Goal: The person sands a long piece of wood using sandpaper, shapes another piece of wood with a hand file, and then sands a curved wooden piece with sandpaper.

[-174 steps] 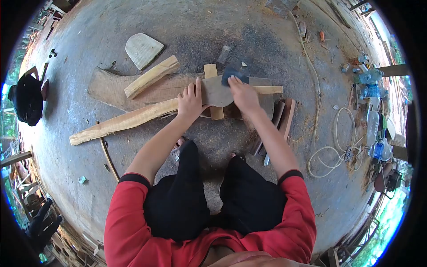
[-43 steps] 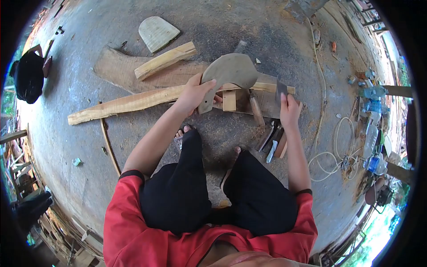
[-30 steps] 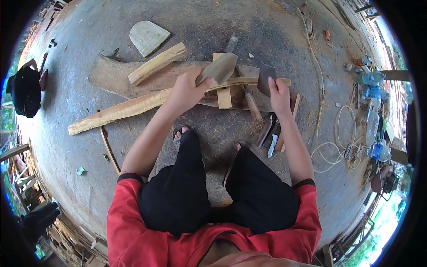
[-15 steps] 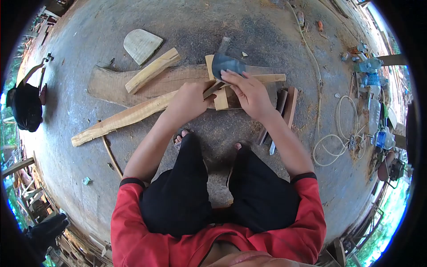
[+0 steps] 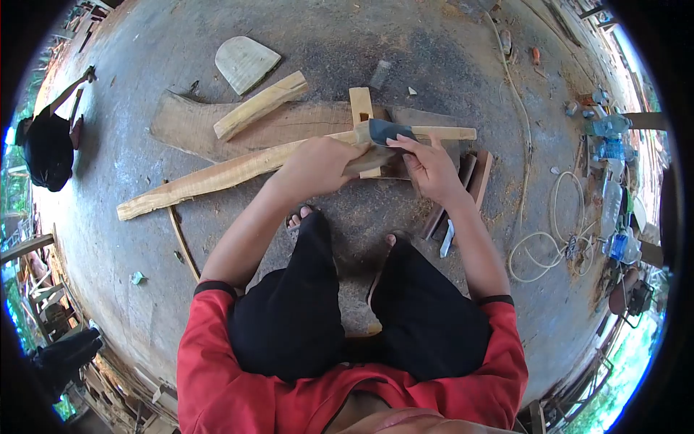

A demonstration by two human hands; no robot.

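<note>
A dark grey flexible sheet with a paler brownish side, resembling sandpaper, is bent over between my hands. My left hand grips its left part, fingers closed. On the right part, my right hand pinches the edge between thumb and fingers. Directly beneath lies a long pale wooden beam, crossed by a short wooden piece with a dark square hole. Both rest over a wide flat plank on the floor. The sheet hides part of the joint.
A short wood block lies on the plank, and a rounded board sits behind it. Beside my right forearm are a reddish-brown wood strip and a pale blade-like piece. Plastic bottles and a coiled hose lie right.
The sheet has been lowered and folded over, now showing its brownish side near my left hand. My right hand has come down from the sheet's top to its right edge. The view has shifted slightly.
</note>
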